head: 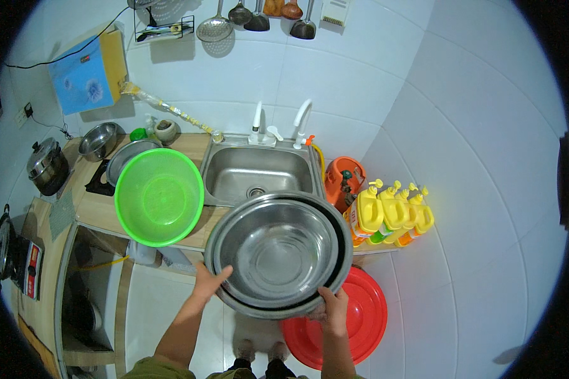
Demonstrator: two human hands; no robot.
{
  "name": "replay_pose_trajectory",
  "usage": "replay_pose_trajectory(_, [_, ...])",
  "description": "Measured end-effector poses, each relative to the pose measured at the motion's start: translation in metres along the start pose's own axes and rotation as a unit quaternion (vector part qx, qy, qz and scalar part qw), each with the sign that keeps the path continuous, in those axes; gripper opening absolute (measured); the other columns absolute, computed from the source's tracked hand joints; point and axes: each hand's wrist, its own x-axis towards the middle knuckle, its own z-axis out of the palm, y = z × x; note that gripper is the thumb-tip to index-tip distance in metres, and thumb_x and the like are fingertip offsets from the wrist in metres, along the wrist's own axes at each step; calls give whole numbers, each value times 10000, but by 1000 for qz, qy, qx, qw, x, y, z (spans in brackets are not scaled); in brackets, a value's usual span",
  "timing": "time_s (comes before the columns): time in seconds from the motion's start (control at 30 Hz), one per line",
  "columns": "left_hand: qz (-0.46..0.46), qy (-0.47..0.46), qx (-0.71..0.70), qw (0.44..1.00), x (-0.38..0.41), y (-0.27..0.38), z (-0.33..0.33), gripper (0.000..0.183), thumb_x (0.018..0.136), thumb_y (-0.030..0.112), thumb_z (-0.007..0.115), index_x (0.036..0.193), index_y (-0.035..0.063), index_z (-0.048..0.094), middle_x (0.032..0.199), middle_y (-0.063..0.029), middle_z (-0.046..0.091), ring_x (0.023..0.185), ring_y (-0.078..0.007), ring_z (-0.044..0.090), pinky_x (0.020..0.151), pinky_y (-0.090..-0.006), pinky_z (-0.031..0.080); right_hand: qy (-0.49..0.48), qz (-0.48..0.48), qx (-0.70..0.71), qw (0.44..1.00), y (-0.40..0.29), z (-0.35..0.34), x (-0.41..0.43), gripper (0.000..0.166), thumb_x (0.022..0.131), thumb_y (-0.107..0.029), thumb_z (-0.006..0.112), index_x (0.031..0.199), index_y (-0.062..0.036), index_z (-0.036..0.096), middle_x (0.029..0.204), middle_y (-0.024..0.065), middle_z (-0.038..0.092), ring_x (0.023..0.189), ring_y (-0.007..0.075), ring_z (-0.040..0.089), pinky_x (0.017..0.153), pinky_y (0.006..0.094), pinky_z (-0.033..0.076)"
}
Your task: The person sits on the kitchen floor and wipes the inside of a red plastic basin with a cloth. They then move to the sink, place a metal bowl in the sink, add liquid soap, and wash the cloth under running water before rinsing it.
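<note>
Two nested stainless steel basins, a smaller one (275, 256) inside a larger one (261, 312), are held up between my hands in front of the sink. My left hand (208, 282) grips the left rim, thumb over the edge. At the lower right rim my right hand (332, 305) has hold, its fingers partly hidden beneath. The inner basin holds nothing visible. Behind them lies the steel sink (261, 166), its front edge partly covered by the basins. Just left of the sink, a green plastic colander (159, 196) rests on the counter, overlapping a metal basin (128, 156).
A red plastic basin (360, 322) is on the floor at right. Several yellow pump bottles (389, 213) stand beside an orange gas cylinder (336, 177). White faucets (303, 118) rise behind the sink. A lidded pot (47, 166) and a gas stove (31, 270) are at left.
</note>
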Motion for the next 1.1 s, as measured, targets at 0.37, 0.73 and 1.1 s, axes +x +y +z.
replay_pose_trajectory(0.37, [-154,-276,305,898,-114,-54,87,942,619,312,643,1222,-82,35,1199,-307,165,1123,-394,233,922,-420,256,125,-94,-3,988,-5,-126,-88,104,605,25,525,702,9,560,636,55,572,480,121,505,455,243,407])
replay_pose_trajectory(0.73, [-172,-573,322,734,-185,-120,232,815,674,377,610,1280,34,186,1233,-218,313,1116,-356,323,928,-402,281,373,-64,-197,904,-36,-225,-158,89,628,-51,552,647,32,526,563,41,525,454,103,450,433,248,373])
replay_pose_trajectory(1.1, [-572,-578,2,582,-243,-184,310,280,809,191,470,1051,52,452,840,-100,515,725,-210,520,658,-358,473,327,32,-592,736,-71,-216,-56,382,689,-339,540,716,39,581,657,213,573,663,330,579,633,398,444])
